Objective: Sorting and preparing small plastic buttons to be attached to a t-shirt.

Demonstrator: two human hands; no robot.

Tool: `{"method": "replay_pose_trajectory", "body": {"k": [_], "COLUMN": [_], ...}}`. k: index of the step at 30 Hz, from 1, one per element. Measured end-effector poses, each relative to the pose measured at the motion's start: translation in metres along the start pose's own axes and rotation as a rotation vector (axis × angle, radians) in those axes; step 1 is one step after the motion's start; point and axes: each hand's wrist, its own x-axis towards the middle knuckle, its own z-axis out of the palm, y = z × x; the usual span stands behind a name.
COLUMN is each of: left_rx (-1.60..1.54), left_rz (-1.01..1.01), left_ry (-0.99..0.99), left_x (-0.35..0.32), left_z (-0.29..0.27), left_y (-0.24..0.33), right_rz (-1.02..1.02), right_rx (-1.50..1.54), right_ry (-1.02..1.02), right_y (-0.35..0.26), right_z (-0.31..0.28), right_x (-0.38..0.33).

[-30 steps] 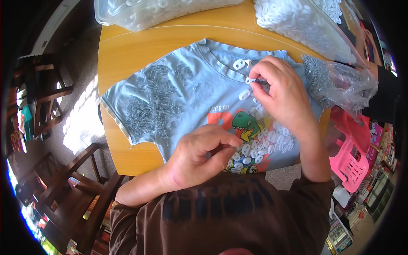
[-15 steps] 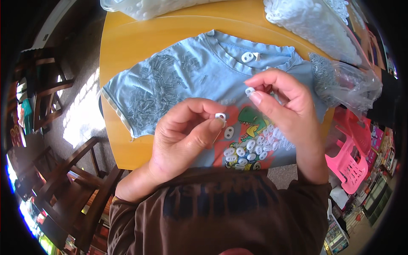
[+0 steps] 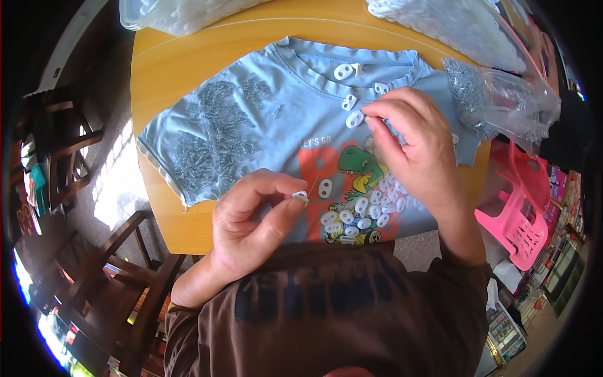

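In my left hand point(image 3: 254, 223), thumb and forefinger pinch a small white two-hole plastic piece point(image 3: 300, 196). My right hand point(image 3: 411, 141) hovers over the upper front of a blue T-shirt point(image 3: 276, 138), thumb and fingertip brought together. A white oval two-hole piece point(image 3: 355, 119) shows right at those fingertips; whether they grip it or some smaller thing I cannot tell. Several more white two-hole pieces point(image 3: 364, 223) lie heaped on the shirt's dinosaur print, partly behind my right hand. Many small metal springs point(image 3: 217, 141) are spread over the sleeve at left.
The shirt lies on a yellow wooden table point(image 3: 154, 69). A clear bag of springs point(image 3: 468, 91) rests at right. At the back are a clear tub point(image 3: 182, 16) and a large clear bag point(image 3: 452, 31) of white pieces. A pink plastic chair point(image 3: 521, 232) and dark wooden chairs point(image 3: 119, 276) stand beside the table.
My view has shifted, so the table sits further left and up. My left hand has lowered slightly with its white piece. My right hand has moved up the shirt, uncovering white pieces near the collar.
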Motion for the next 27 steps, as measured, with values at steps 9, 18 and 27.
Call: {"method": "replay_pose_trajectory", "body": {"k": [9,18,27], "left_rx": [0.191,0.22,0.171], "left_rz": [0.198,0.188,0.191], "left_ry": [-0.107,-0.084,-0.108], "left_x": [-0.003,-0.002,-0.002], "left_z": [-0.005,-0.008,-0.01], "left_y": [-0.008,-0.014,-0.017], "right_rz": [-0.08,-0.265,-0.243], "right_rx": [0.035,-0.065,-0.041], "right_ry": [-0.008,-0.101,-0.23], "right_y": [-0.012,-0.029,-0.033], "right_z": [0.01,0.035,0.04], "right_x": [0.006,0.049,0.058]}}
